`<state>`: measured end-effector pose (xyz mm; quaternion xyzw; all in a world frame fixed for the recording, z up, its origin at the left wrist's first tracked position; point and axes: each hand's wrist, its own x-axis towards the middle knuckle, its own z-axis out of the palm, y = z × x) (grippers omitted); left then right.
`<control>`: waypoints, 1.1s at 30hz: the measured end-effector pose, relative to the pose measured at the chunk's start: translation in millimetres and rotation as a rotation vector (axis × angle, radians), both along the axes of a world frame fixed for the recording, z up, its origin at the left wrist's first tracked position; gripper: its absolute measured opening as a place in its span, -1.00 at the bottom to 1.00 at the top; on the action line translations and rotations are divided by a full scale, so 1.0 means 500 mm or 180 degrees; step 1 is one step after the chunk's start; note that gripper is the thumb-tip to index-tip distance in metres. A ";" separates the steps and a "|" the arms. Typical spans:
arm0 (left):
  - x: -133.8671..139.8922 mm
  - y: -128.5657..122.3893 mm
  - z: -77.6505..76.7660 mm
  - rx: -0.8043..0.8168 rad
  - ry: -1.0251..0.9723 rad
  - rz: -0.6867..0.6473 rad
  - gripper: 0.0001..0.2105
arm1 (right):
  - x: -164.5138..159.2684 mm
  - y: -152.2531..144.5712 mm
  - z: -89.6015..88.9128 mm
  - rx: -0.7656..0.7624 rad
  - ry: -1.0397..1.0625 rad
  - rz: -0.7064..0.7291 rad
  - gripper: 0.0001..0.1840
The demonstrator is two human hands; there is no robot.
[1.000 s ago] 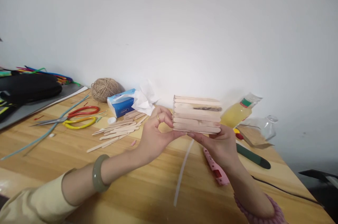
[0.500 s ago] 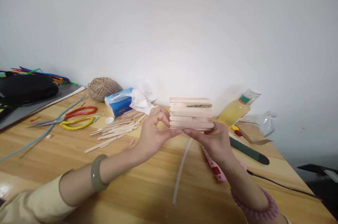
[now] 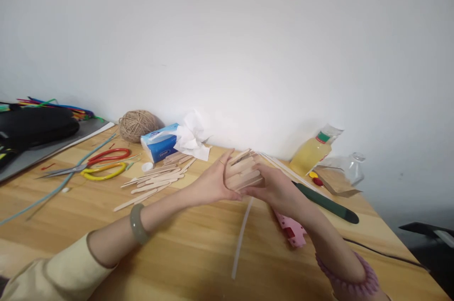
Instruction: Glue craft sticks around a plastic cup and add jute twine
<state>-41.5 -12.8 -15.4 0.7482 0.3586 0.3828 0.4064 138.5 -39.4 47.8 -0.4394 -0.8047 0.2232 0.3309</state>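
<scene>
Both hands are closed around a stick box (image 3: 244,173) just above the worktop (image 3: 198,253) — the left hand (image 3: 213,182) is pressed flat against its near-left side, fingers extended, while the right hand (image 3: 275,190) is wrapped on it from the right and beneath. Loose craft sticks (image 3: 156,180) are scattered to the left — a pink glue gun (image 3: 292,230) is lying under the right wrist

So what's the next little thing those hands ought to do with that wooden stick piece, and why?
Probably lower the stick piece flat onto the table. It sits tilted between the left hand and right hand, just above the wood, with bare tabletop beneath. Resting it there should steady it and free one hand.
</scene>
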 end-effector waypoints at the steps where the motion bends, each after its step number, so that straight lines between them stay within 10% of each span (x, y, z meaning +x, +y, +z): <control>1: 0.002 0.002 -0.007 -0.0108 -0.0067 -0.0018 0.00 | 0.002 0.001 0.002 -0.0028 -0.0136 0.0035 -0.75; 13: 0.025 -0.020 -0.023 -0.0464 -0.0975 0.0134 -0.11 | 0.017 -0.010 0.026 -0.0025 -0.0114 -0.0236 -0.85; 21: -0.001 -0.016 0.021 0.1268 0.0393 0.0306 -0.24 | 0.002 -0.001 0.002 0.0424 -0.0701 0.0149 -0.90; 26: -0.015 -0.005 0.039 0.1466 0.1469 -0.0140 -0.87 | -0.016 0.014 -0.037 0.0586 -0.1186 0.0407 -0.88; 33: -0.010 0.004 0.006 0.1450 0.1767 -0.0067 -0.93 | -0.032 0.009 -0.053 0.0333 -0.1282 -0.0132 -0.97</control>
